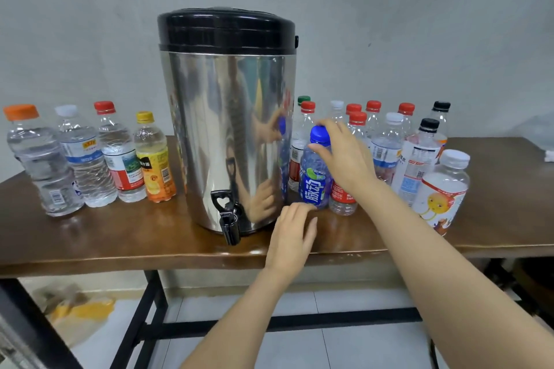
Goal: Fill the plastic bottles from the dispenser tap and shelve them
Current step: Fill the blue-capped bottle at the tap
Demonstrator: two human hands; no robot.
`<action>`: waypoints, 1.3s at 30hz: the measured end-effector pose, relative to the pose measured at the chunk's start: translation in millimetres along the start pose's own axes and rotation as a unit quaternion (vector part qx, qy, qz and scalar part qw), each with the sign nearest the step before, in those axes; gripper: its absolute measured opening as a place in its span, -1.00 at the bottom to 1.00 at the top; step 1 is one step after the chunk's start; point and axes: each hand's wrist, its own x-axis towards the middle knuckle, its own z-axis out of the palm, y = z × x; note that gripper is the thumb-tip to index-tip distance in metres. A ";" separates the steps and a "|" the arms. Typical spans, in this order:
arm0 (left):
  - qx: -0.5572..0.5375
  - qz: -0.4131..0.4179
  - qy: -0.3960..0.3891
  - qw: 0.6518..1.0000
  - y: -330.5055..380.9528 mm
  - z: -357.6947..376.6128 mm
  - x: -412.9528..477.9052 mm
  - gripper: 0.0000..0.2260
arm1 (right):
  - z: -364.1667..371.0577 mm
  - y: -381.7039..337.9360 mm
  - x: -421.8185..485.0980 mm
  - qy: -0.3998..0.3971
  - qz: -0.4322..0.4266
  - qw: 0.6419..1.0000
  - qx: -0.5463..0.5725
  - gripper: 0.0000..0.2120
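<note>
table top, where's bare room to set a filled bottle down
Bare patches on the brown wooden table: the front strip between the yellow-capped orange bottle and the black tap of the steel dispenser, and the far right end past the white-capped sun-label bottle. Crowded: right of the dispenser, where the right hand grips the blue-capped bottle among many others.

A brown wooden table (90, 237) on black metal legs (156, 293) carries a steel dispenser (227, 129) with a black lid. The dispenser's black tap (228, 216) hangs at the table's front edge. Left of the dispenser four capped bottles stand upright in a row: nearest is the yellow-capped bottle (154, 162), then the red-capped bottle (121, 156), the white-capped bottle (84, 159) and, farthest, the orange-capped bottle (45, 165). Right of the dispenser stands a tight cluster of capped bottles (386, 150). In it the blue-capped bottle (313, 189) is just beside the dispenser and the sun-labelled bottle (440, 198) is farthest out, toward the front.
</note>
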 end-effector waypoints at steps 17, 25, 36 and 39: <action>-0.140 -0.153 0.104 0.973 80.0 -83.5 -60.8 -0.26 | -65.8 -77.2 -116.9 -0.109 -0.038 0.993 -0.011 -0.51; -0.052 -0.188 0.056 0.979 49.5 -102.6 -106.6 -0.29 | -9.4 -94.7 -135.6 -0.129 -0.064 0.984 -0.101 -0.42; -0.046 -0.210 -0.006 0.977 19.2 -137.6 -127.1 -0.40 | 8.0 -94.3 -125.4 -0.333 -0.081 0.927 0.154 -0.53; -0.053 -0.222 -0.023 0.973 15.6 -136.4 -126.4 -0.41 | 16.3 -96.3 -122.9 -0.318 -0.091 0.931 0.154 -0.72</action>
